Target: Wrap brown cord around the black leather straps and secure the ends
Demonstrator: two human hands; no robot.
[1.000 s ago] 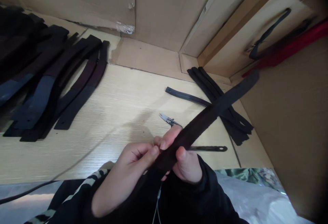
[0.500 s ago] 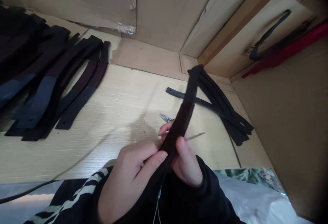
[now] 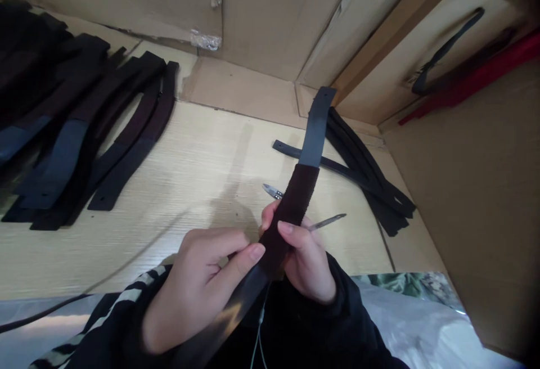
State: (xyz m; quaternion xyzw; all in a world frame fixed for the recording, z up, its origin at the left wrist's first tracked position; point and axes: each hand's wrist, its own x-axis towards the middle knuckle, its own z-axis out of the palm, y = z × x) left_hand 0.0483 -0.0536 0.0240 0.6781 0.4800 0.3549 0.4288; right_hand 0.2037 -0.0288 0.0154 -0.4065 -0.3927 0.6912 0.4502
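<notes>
1. The left grip (image 3: 202, 287) is closed on the black strap (image 3: 316, 127), thumb and fingers pinching it just below a fuzzy dark brown sleeve (image 3: 293, 211) that covers its middle.
2. The right grip (image 3: 306, 262) is closed on the same sleeve, its thumb lying across the front and its fingers behind.
3. The strap is lifted above the near edge of the counter (image 3: 202, 161), tilted with its bare end pointing toward the far edge. A small hole shows at that end, and the lower length runs down toward the person's body.
4. Step in hand, as I judge it: both grips are working at the sleeve's lower edge, where it meets the bare strap.
5. That spot calls for a steady two-handed pinch, so the sleeve sits square on the strap.
6. Thread snips (image 3: 272, 190) and a slim metal tool (image 3: 327, 221) lie on the counter just beyond the grips.
7. A loose pile of black straps (image 3: 363, 175) lies toward the far right corner, and a longer row of straps (image 3: 113, 121) runs along the left side.
8. A cable (image 3: 105, 268) crosses the near left of the counter.
</notes>
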